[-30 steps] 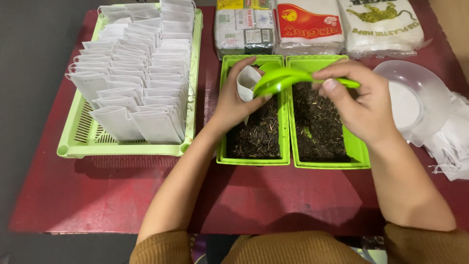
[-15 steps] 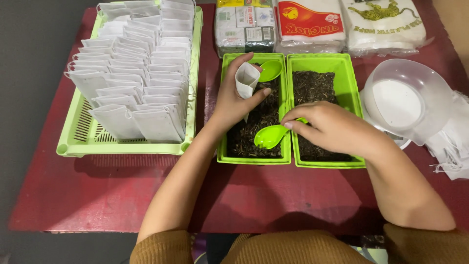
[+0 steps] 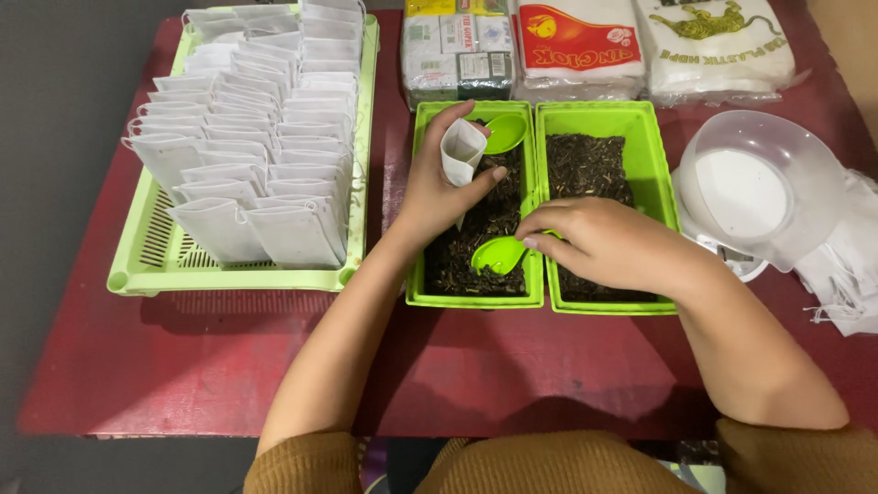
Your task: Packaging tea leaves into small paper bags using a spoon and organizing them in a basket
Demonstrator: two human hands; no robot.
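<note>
Head view, looking down on a dark red table (image 3: 210, 366) whose top shows a dull sheen; a grey floor lies beyond its left edge. Left hand (image 3: 437, 187): clenched around a small white paper pouch (image 3: 461, 151), held mouth-up above the left green tub (image 3: 422, 284) of dark loose tea. Right hand (image 3: 599, 242): fingers pinched on the handle of a green plastic scoop (image 3: 497, 256), whose bowl lies low over the tea near the front edge of that tub. A second green scoop (image 3: 504, 133) rests at the back of the same tub, just behind the pouch. The right green tub (image 3: 660, 174), touching the first, also holds tea and is partly covered by the right hand.

Toward the table's left edge, a pale green slotted tray (image 3: 146, 265) carries rows of upright white pouches (image 3: 247, 128). Along the far edge lie three wrapped packs (image 3: 585, 50) side by side. Near the right edge stands a clear plastic bowl (image 3: 777, 155), tilted, beside a loose heap of white bags (image 3: 846, 274). Brown sleeves (image 3: 549, 467) fill the near edge.
</note>
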